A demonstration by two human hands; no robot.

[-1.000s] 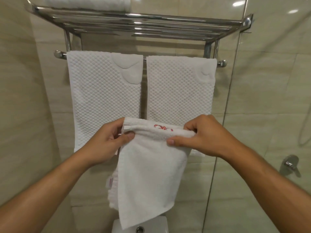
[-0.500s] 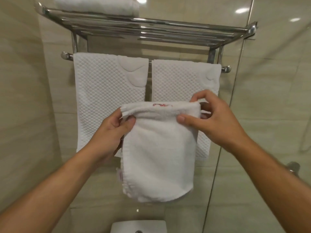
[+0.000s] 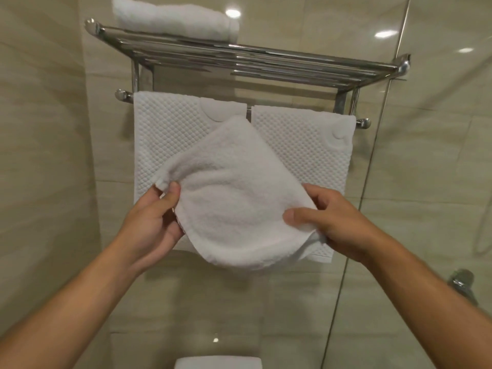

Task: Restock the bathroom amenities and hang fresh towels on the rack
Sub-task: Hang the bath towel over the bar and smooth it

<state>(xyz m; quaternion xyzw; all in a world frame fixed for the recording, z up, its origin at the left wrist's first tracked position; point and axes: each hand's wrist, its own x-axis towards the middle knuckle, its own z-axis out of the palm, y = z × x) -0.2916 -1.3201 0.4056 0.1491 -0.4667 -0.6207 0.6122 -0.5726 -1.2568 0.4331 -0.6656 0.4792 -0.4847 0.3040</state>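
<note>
Folded towel [image 3: 234,198] pinched between left hand [image 3: 154,219] and right hand [image 3: 332,219], hanging towels [image 3: 175,134] behind both hands, rack [image 3: 253,59] above.

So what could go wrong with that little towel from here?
The folded white terry towel is held only by its edges, pinched by the left hand and right hand; a slip could drop it toward the white fixture below. Lifting it to the rack could also brush the left waffle towel or right waffle towel askew.
</note>
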